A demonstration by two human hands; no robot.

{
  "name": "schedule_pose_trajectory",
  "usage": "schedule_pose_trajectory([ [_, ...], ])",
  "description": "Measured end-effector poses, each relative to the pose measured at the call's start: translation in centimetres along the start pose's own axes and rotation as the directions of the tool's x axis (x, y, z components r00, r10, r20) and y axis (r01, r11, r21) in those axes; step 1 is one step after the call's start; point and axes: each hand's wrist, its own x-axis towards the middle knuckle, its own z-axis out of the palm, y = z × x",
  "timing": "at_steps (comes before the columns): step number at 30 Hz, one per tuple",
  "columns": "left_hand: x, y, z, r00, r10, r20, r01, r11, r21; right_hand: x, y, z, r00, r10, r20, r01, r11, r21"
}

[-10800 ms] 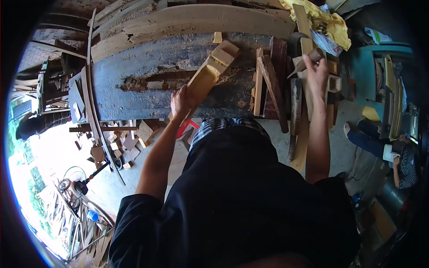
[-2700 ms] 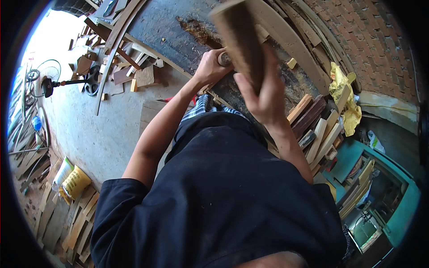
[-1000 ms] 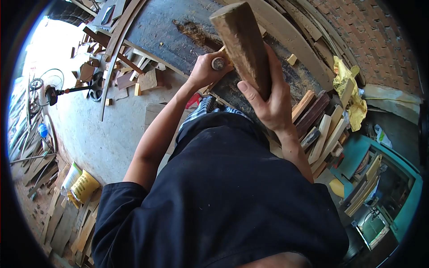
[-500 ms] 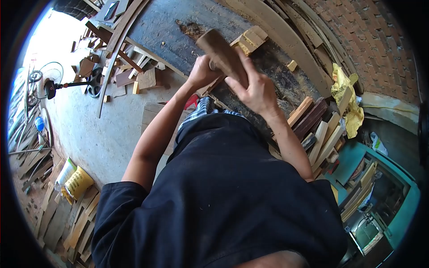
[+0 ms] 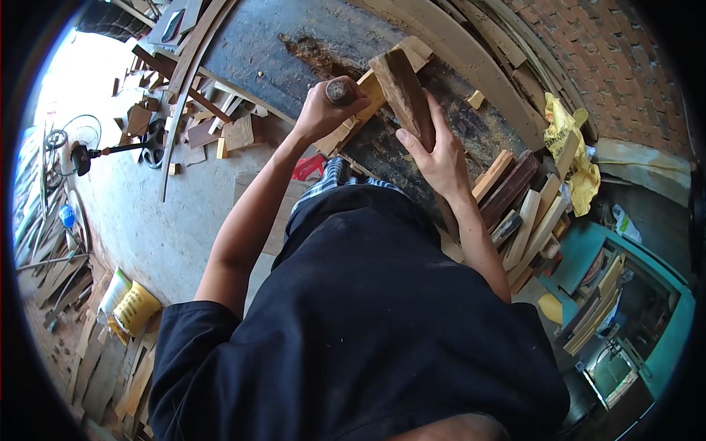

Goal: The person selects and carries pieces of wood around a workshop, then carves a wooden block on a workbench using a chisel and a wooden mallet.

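Left hand (image 5: 318, 115) grips round-ended brown handle (image 5: 339, 92) near yellowish wooden beam (image 5: 374, 88); right hand (image 5: 446, 163), apart, clasps thick brown wooden club (image 5: 404, 95).

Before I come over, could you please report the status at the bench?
Left hand gripping round-ended handle. Right hand holding wooden block. Pale board on workbench, partly hidden; small offcut nearby, not touching.

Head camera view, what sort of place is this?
Probably a woodworking shop: the right hand grips a chunky wooden block above a worn, gouged bench, and wood offcuts lie scattered beside it.
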Motion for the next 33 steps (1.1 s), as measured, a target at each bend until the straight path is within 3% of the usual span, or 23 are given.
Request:
schedule_pose_trajectory([
  [2, -0.2, -0.1, 0.2, 1.0, 0.015, -0.014, -0.015, 1.0, 0.019, 0.0, -3.1, -0.8, 0.997, 0.065, 0.037, -0.069, 0.989, 0.133],
  [3, -0.4, -0.3, 0.5, 0.998, 0.036, -0.044, -0.036, 0.999, 0.008, 0.3, -3.1, -0.4, 0.981, -0.167, -0.094, 0.174, 0.982, 0.07],
  [5, -1.2, 0.7, 1.1, 0.986, 0.09, -0.138, -0.086, 0.996, 0.037, 0.4, -4.8, 0.3, 0.963, -0.234, -0.131, 0.249, 0.962, 0.11],
  [6, -1.0, -0.7, 1.7, 0.955, 0.247, -0.164, -0.237, 0.969, 0.076, 0.3, -5.5, 0.4, 0.938, -0.303, -0.166, 0.327, 0.934, 0.143],
  [7, -1.2, -1.1, 1.9, 0.94, 0.303, -0.158, -0.284, 0.95, 0.133, -0.2, -6.0, 0.4, 0.96, -0.271, -0.069, 0.276, 0.957, 0.085],
  [8, -1.4, -1.5, 2.0, 0.921, 0.359, -0.153, -0.33, 0.925, 0.189, -0.2, -5.2, 1.1, 0.967, -0.251, 0.033, 0.253, 0.961, -0.11],
  [10, -1.4, -4.2, 2.8, 0.938, 0.331, -0.106, -0.297, 0.922, 0.248, 0.4, -4.9, 1.2, 0.946, -0.043, 0.323, 0.158, 0.927, -0.339],
  [12, -1.9, -5.2, 2.9, 0.954, 0.261, -0.149, -0.243, 0.962, 0.129, 0.5, -5.8, 1.0, 0.957, -0.145, 0.251, 0.214, 0.939, -0.27],
  [14, -2.7, -4.5, 3.1, 0.955, 0.263, -0.141, -0.243, 0.959, 0.143, -0.1, -6.3, 1.3, 0.96, -0.217, 0.175, 0.251, 0.946, -0.205],
  [16, -2.8, -4.8, 3.6, 0.943, 0.296, -0.156, -0.309, 0.949, -0.069, -0.1, -6.6, 1.8, 0.964, -0.258, 0.06, 0.261, 0.964, -0.042],
  [17, -2.7, -5.9, 4.1, 0.977, 0.129, -0.168, -0.157, 0.974, -0.165, 0.2, -5.9, 2.3, 0.971, -0.165, 0.175, 0.193, 0.969, -0.156],
  [18, -2.2, -6.6, 3.8, 0.966, 0.242, -0.095, -0.235, 0.969, 0.072, 0.4, -5.5, 2.4, 0.969, -0.171, 0.178, 0.199, 0.968, -0.155],
  [20, -1.8, -5.6, 2.8, 0.904, 0.404, -0.138, -0.389, 0.913, 0.118, 1.0, -4.5, 2.1, 0.945, -0.116, 0.305, 0.174, 0.97, -0.171],
  [21, -1.1, -4.8, 2.0, 0.876, 0.447, -0.18, -0.418, 0.891, 0.177, 1.0, -3.9, 2.2, 0.961, -0.065, 0.271, 0.082, 0.995, -0.054],
  [22, -0.8, -3.1, 1.4, 0.932, 0.24, -0.272, -0.257, 0.966, -0.028, 1.0, -3.4, 2.3, 0.98, -0.039, 0.193, 0.026, 0.997, 0.066],
  [24, -0.1, -1.3, -1.0, 0.984, -0.002, -0.18, -0.049, 0.96, -0.276, 1.4, -2.3, 2.0, 0.992, -0.123, 0.013, 0.121, 0.988, 0.1],
  [26, 0.3, -0.5, -2.3, 0.972, -0.062, -0.227, -0.012, 0.951, -0.308, 1.5, -2.1, 0.9, 0.998, 0.039, 0.054, -0.049, 0.98, 0.193],
  [28, 0.5, -0.6, -3.1, 0.971, -0.047, -0.235, -0.014, 0.968, -0.25, 1.5, -1.5, 0.3, 0.999, -0.005, 0.035, 0.0, 0.989, 0.147],
  [30, 0.5, -1.0, -3.4, 0.987, -0.098, -0.126, 0.069, 0.974, -0.214, 0.8, -0.7, 0.3, 0.999, -0.012, 0.03, 0.008, 0.994, 0.113],
  [33, 0.4, -2.5, -2.5, 0.989, -0.069, -0.133, 0.043, 0.982, -0.186, -0.1, 0.1, 1.0, 1.0, -0.008, 0.025, 0.006, 0.998, 0.066],
])
